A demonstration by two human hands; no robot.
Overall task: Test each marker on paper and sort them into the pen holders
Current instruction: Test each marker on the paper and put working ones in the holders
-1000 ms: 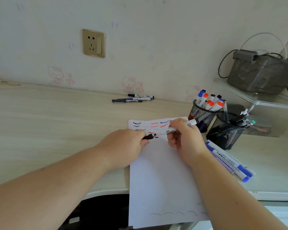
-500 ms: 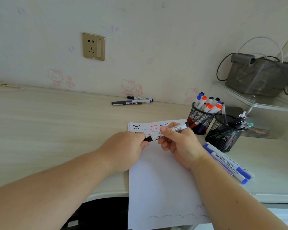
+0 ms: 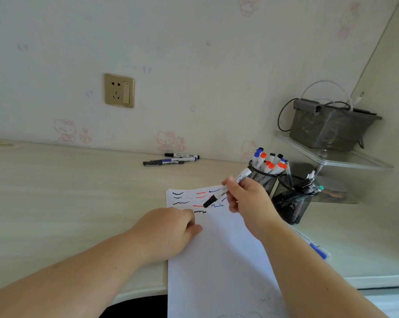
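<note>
My right hand pinches a white marker with a black cap on its lower end and holds it tilted above the top of the paper. Black, red and blue squiggles cover the paper's top edge. My left hand rests on the paper's left edge with its fingers curled and nothing visible in it. Two black mesh pen holders stand to the right. The nearer-left holder carries markers with blue, red and black caps. The right holder carries dark pens.
Two markers and a dark pen lie by the wall at the back. More blue-capped markers lie right of my right forearm. A glass shelf bears a grey basket with cables. The desk's front edge runs under my arms.
My left hand has let go of the marker's black end and drawn back onto the paper. My right hand has lifted the capped marker up and to the right, toward the holders.
</note>
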